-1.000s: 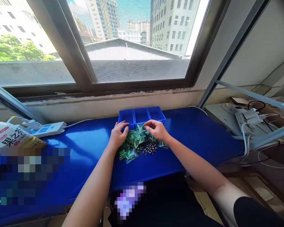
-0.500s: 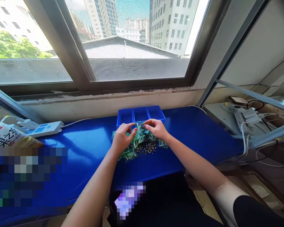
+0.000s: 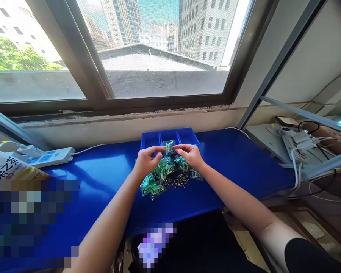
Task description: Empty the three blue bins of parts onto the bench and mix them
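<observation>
A small clear bag with pale pieces inside point(image 3: 169, 147) is stretched between my two hands, above the pile. The fingertips of my left hand point(image 3: 148, 161) pinch its left edge. On its right edge, my right hand point(image 3: 191, 156) has thumb and forefinger closed. Below lie several greenish clear bags of pale pieces point(image 3: 165, 168), and a heap of small dark and silver metal parts point(image 3: 180, 180) sits in front of them. Just behind my hands stands a blue tray point(image 3: 187, 135) with three compartments, its front partly hidden.
A blue cover point(image 3: 233, 167) lies over the table. At the left are a white power strip point(image 3: 55, 156) and a printed packet point(image 3: 14, 167). Cables and adapters point(image 3: 301, 140) lie on a surface at the right, beyond a metal frame post point(image 3: 269, 83). Blurred blocks hide the lower left.
The bag between my hands has come up and now shows flat and clear of the pile. My left hand has shifted slightly, its fingers reaching further toward the bag.
</observation>
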